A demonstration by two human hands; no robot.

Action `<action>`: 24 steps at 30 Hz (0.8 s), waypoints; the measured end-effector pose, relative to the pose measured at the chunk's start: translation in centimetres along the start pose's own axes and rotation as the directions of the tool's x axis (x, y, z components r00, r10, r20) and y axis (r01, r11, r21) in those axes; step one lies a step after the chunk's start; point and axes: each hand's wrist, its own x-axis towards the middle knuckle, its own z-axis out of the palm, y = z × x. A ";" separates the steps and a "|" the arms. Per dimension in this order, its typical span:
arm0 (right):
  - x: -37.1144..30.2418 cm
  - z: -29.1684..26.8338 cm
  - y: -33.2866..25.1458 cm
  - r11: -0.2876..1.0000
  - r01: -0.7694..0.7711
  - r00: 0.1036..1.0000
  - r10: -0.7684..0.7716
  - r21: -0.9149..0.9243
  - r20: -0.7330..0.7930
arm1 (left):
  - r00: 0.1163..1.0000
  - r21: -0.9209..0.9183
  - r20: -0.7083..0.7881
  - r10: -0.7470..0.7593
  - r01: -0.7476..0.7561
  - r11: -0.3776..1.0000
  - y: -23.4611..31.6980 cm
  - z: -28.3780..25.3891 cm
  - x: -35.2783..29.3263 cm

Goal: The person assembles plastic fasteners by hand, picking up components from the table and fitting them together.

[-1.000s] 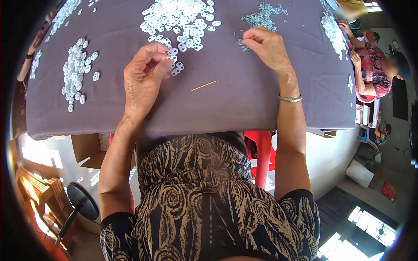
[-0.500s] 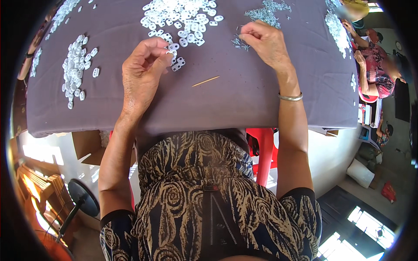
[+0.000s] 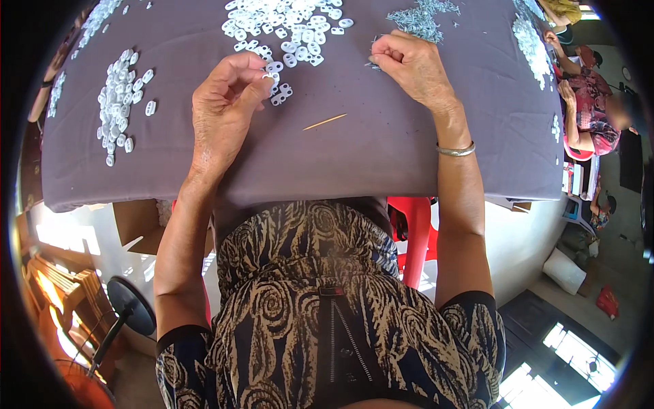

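Observation:
Closed in a pinch, my left hand [image 3: 225, 102] grips a small white plastic piece [image 3: 270, 78] between thumb and fingers. Just past its fingertips lie a few loose white two-holed pieces [image 3: 281, 94]. My right hand [image 3: 414, 71] has thumb and index finger pressed together at the near edge of a heap of tiny metallic pieces [image 3: 422, 22]; what it pinches, if anything, is too small to make out. Between and below the hands a wooden toothpick [image 3: 325, 122] rests on the dark cloth [image 3: 320, 163].
A large heap of white two-holed pieces [image 3: 283, 19] spreads at the far middle, and a smaller pile of similar pieces [image 3: 119, 99] lies at left. More white pieces [image 3: 530, 44] lie at the right edge, where another person [image 3: 591, 112] sits. The table's front edge runs before my lap.
My right hand has moved slightly left and its fingers have come lower over the small metallic pieces. My left hand keeps its pinch on the white piece, nearly unmoved.

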 end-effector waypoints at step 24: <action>-0.1 0.2 0.2 0.971 -0.194 0.981 0.192 0.143 0.026 | 1.000 0.013 -0.014 -0.011 0.011 1.000 0.1 0.0 0.0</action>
